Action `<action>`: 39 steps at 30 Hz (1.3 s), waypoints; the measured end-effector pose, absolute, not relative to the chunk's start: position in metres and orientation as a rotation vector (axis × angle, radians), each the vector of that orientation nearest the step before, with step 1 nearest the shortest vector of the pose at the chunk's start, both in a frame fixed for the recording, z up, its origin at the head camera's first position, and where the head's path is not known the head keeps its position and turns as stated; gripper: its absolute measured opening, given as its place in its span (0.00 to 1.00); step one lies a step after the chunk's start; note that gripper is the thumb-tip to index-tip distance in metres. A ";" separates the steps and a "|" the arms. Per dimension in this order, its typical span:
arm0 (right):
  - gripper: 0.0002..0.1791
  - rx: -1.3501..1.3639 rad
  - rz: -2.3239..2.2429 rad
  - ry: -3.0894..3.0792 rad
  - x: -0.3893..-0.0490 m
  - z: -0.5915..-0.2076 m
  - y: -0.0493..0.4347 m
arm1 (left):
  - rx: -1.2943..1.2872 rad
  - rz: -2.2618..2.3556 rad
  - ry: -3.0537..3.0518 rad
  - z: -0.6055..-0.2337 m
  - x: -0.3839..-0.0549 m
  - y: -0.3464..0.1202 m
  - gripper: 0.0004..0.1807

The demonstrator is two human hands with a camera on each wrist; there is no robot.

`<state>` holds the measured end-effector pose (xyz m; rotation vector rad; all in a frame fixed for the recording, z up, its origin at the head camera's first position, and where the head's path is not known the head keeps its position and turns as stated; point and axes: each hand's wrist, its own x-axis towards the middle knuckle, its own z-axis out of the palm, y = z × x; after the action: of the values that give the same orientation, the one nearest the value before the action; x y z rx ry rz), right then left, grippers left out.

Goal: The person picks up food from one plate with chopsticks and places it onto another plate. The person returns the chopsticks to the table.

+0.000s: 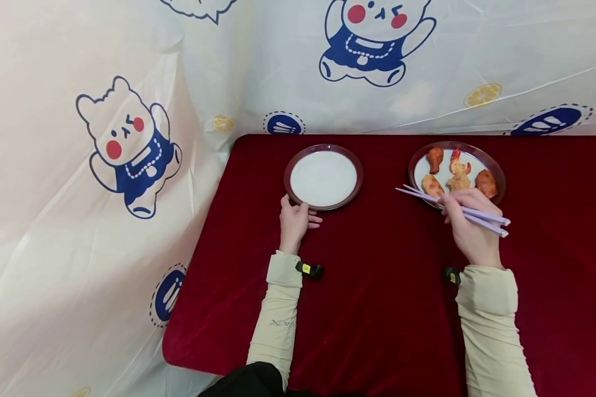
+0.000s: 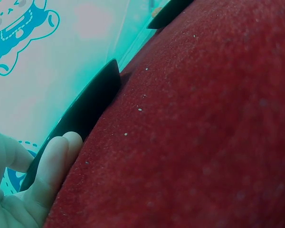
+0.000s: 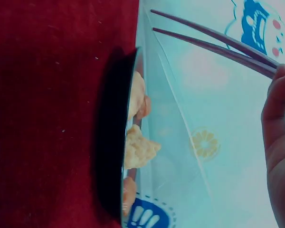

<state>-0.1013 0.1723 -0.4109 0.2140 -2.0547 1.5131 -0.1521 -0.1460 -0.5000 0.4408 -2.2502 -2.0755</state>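
Note:
My left hand (image 1: 294, 225) pinches the near rim of a white plate with a brown edge (image 1: 324, 177). In the left wrist view, the plate's dark side (image 2: 92, 102) runs between the fingers (image 2: 51, 159) and another digit at the left. With my right hand (image 1: 473, 226) I grip a pair of light purple chopsticks (image 1: 482, 216) above the near edge of a second brown-rimmed plate (image 1: 499, 179). Their tips point left, slightly apart, with nothing between them. On that plate lie a drumstick (image 1: 435, 159), a shrimp (image 1: 458, 164) and several other fried pieces (image 1: 485, 183).
Both plates stand near the far side of a table covered in dark red cloth (image 1: 377, 309). A pale curtain with cartoon figures (image 1: 134, 154) hangs behind the table and along its left side. Each wrist wears a small black camera (image 1: 310, 270).

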 end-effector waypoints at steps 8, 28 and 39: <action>0.04 0.677 1.145 -2.116 -0.090 -0.430 0.154 | 0.449 -2.075 -2.257 -0.501 -0.153 -0.146 0.39; 0.08 1.303 0.479 -2.488 -0.062 -0.462 0.122 | 0.440 -2.078 -2.246 -0.501 -0.152 -0.146 0.39; 0.11 1.453 0.225 -2.535 -0.064 -0.461 0.120 | 0.434 -2.072 -2.248 -0.501 -0.152 -0.146 0.38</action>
<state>-0.0642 0.1201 -0.4611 1.4532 -2.5350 0.2253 -0.1521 -0.1462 -0.5014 0.4338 -2.2476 -2.0720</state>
